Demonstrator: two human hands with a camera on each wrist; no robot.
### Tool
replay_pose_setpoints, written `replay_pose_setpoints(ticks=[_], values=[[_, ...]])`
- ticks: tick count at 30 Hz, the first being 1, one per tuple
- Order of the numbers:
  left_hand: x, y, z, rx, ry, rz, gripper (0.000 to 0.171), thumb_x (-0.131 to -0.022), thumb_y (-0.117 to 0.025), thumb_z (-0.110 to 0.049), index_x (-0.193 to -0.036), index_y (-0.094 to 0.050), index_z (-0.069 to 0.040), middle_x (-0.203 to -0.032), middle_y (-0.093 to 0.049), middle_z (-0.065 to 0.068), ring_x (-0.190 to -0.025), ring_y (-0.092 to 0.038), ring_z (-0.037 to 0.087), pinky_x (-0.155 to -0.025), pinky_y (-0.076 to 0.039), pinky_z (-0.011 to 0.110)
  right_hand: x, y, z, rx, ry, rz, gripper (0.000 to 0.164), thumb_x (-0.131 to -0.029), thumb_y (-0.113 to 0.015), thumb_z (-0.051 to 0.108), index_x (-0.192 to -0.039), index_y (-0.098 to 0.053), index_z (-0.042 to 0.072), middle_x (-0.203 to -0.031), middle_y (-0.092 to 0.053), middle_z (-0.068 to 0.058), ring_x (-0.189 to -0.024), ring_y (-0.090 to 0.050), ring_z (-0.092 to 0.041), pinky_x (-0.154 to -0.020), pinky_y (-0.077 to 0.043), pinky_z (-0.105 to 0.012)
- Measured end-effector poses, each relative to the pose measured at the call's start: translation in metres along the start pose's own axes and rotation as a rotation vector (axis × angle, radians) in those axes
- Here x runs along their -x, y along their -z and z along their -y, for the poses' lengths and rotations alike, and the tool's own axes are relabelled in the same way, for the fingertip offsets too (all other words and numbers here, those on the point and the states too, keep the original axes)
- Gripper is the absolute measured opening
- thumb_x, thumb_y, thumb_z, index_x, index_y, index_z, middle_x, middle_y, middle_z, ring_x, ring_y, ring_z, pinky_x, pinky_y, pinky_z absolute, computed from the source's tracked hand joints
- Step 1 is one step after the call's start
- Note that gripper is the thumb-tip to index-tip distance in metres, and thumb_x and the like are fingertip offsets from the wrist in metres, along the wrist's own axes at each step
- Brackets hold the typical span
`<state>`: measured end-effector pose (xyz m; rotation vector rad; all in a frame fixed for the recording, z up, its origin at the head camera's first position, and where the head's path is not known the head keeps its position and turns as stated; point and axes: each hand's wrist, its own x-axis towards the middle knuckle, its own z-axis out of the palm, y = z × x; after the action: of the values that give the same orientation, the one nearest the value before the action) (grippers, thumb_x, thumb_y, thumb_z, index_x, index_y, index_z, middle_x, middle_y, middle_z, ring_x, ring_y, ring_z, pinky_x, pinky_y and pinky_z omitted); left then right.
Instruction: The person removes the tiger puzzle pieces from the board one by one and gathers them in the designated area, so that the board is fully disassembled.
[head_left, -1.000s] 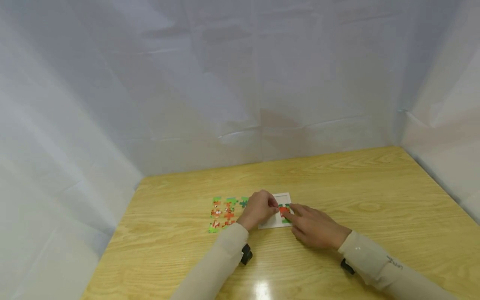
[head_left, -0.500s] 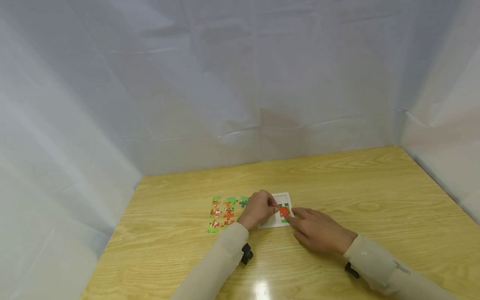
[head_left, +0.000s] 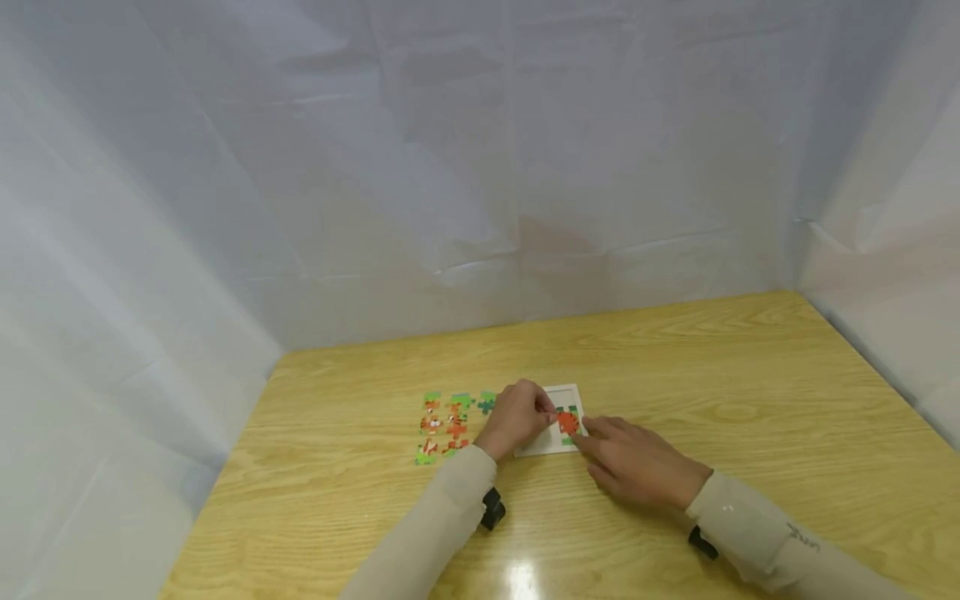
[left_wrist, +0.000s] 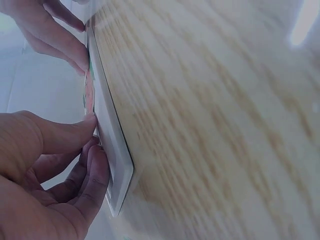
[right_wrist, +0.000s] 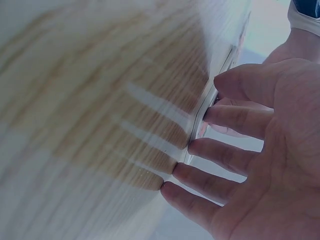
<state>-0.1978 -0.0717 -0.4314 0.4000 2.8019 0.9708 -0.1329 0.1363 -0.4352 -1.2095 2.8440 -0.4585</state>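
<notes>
A white puzzle tray lies on the table, partly covered by my left hand. Inside its right part are joined puzzle pieces with an orange-red shape edged in green. Thumb and curled fingers of the left hand pinch the left edge of an orange-red puzzle piece, seen edge-on in the left wrist view. From the right, my right hand reaches the tray's right edge, fingertips at the rim and lower pieces. Its fingers look fairly straight in the right wrist view, several fingertips touching the tray edge or table.
Loose puzzle pieces with orange, white and green parts lie in rows left of the tray. A dark green piece sits beside the left hand. White sheeting hangs behind and beside the wooden table.
The right hand has drawn back slightly to the right and down, uncovering more of the orange-red pieces. The left hand stays almost in place.
</notes>
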Motion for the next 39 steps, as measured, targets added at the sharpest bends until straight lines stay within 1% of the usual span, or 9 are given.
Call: replay_pose_setpoints(ticks=[4, 9, 12, 17, 22, 25, 30, 35, 39], values=[[0.0, 0.0, 0.0, 0.015, 0.006, 0.003, 0.008, -0.089, -0.076, -0.003, -0.082, -0.077, -0.007, -0.074, -0.068, -0.002, -0.062, -0.057, 0.009, -0.056, -0.046, 0.023, -0.001, 0.0, 0.0, -0.013, -0.003, -0.007, 0.04, -0.099, -0.064, 0.012, -0.135, -0.061, -0.005, -0.135, -0.056, -0.028, -0.121, -0.057, -0.043, -0.097, -0.049, -0.057], [0.001, 0.001, 0.0, 0.048, 0.004, 0.007, 0.007, -0.09, -0.076, -0.005, -0.083, -0.076, -0.006, -0.075, -0.067, -0.002, -0.063, -0.057, 0.01, -0.057, -0.046, 0.024, -0.001, -0.001, -0.001, -0.025, -0.027, 0.006, 0.04, -0.099, -0.063, 0.011, -0.136, -0.06, -0.004, -0.137, -0.055, -0.028, -0.123, -0.055, -0.044, -0.099, -0.047, -0.059], [0.002, 0.002, 0.0, 0.068, -0.009, 0.008, 0.007, -0.091, -0.075, -0.005, -0.084, -0.076, -0.006, -0.075, -0.067, -0.002, -0.064, -0.057, 0.01, -0.058, -0.047, 0.024, -0.001, -0.001, -0.002, -0.022, -0.034, 0.012, 0.041, -0.099, -0.063, 0.012, -0.136, -0.06, -0.003, -0.137, -0.055, -0.027, -0.124, -0.055, -0.044, -0.1, -0.047, -0.059], [0.002, 0.003, 0.001, 0.084, -0.032, 0.006, 0.007, -0.092, -0.074, -0.006, -0.085, -0.075, -0.007, -0.075, -0.066, -0.002, -0.065, -0.058, 0.009, -0.06, -0.048, 0.025, -0.002, -0.001, -0.003, -0.008, -0.02, 0.005, 0.04, -0.099, -0.064, 0.012, -0.136, -0.061, -0.003, -0.136, -0.056, -0.026, -0.123, -0.056, -0.042, -0.098, -0.049, -0.057], [0.002, 0.005, 0.001, 0.093, -0.043, -0.014, 0.005, -0.093, -0.074, -0.006, -0.088, -0.075, -0.007, -0.08, -0.069, -0.002, -0.069, -0.059, 0.008, -0.063, -0.05, 0.024, -0.002, -0.001, -0.003, -0.009, -0.016, 0.006, 0.04, -0.099, -0.064, 0.012, -0.135, -0.061, -0.003, -0.136, -0.056, -0.026, -0.123, -0.056, -0.042, -0.098, -0.048, -0.057], [0.003, 0.01, 0.001, 0.11, -0.044, -0.028, 0.004, -0.094, -0.073, -0.006, -0.091, -0.076, -0.006, -0.083, -0.07, -0.001, -0.071, -0.06, 0.008, -0.064, -0.051, 0.024, -0.002, -0.001, -0.003, -0.011, -0.016, 0.007, 0.04, -0.099, -0.064, 0.012, -0.136, -0.061, -0.003, -0.137, -0.055, -0.027, -0.123, -0.056, -0.043, -0.098, -0.048, -0.058], [0.008, 0.024, 0.003, 0.12, -0.022, -0.05, 0.005, -0.095, -0.072, -0.011, -0.093, -0.075, -0.008, -0.084, -0.069, -0.001, -0.072, -0.061, 0.01, -0.063, -0.051, 0.026, -0.002, -0.001, -0.003, -0.025, -0.031, 0.008, 0.04, -0.098, -0.064, 0.011, -0.135, -0.06, -0.003, -0.138, -0.054, -0.028, -0.124, -0.055, -0.044, -0.098, -0.048, -0.058], [0.013, 0.036, 0.011, 0.115, -0.014, -0.075, 0.005, -0.096, -0.072, -0.011, -0.094, -0.075, -0.008, -0.086, -0.07, 0.0, -0.075, -0.063, 0.012, -0.065, -0.053, 0.03, -0.002, 0.0, -0.002, -0.046, -0.051, 0.013, 0.042, -0.098, -0.064, 0.011, -0.137, -0.059, -0.003, -0.139, -0.053, -0.029, -0.126, -0.054, -0.045, -0.101, -0.045, -0.06], [0.018, 0.045, 0.019, 0.115, 0.009, -0.086, 0.006, -0.097, -0.07, -0.013, -0.096, -0.075, -0.01, -0.089, -0.071, 0.002, -0.077, -0.064, 0.013, -0.067, -0.054, 0.033, -0.002, 0.0, -0.002, -0.046, -0.041, 0.007, 0.041, -0.098, -0.064, 0.011, -0.136, -0.06, -0.004, -0.139, -0.054, -0.029, -0.126, -0.054, -0.046, -0.102, -0.045, -0.06]])
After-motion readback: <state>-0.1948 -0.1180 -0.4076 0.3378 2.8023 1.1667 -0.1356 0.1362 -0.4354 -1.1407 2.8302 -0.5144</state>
